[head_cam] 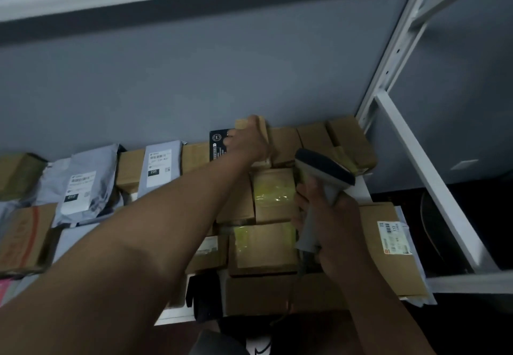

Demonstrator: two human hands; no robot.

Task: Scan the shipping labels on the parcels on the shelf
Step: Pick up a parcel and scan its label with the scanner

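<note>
My left hand [247, 140] reaches to the back of the shelf and grips a small brown box [262, 129] that stands tilted against the wall, next to a black parcel [218, 143]. My right hand [327, 224] holds a grey barcode scanner [323, 171] by its handle. The scanner's head hovers over the cardboard boxes at the right of the shelf. Two boxes with yellow tape [273, 193] [263, 243] lie just left of that hand. A box with a white shipping label [392, 238] lies to its right.
Grey mailer bags with labels [82, 185] [159, 164] and more brown boxes [25, 232] fill the left side of the shelf. The white metal shelf upright [388, 63] and a cross rail [427, 177] stand at the right. A grey wall rises behind.
</note>
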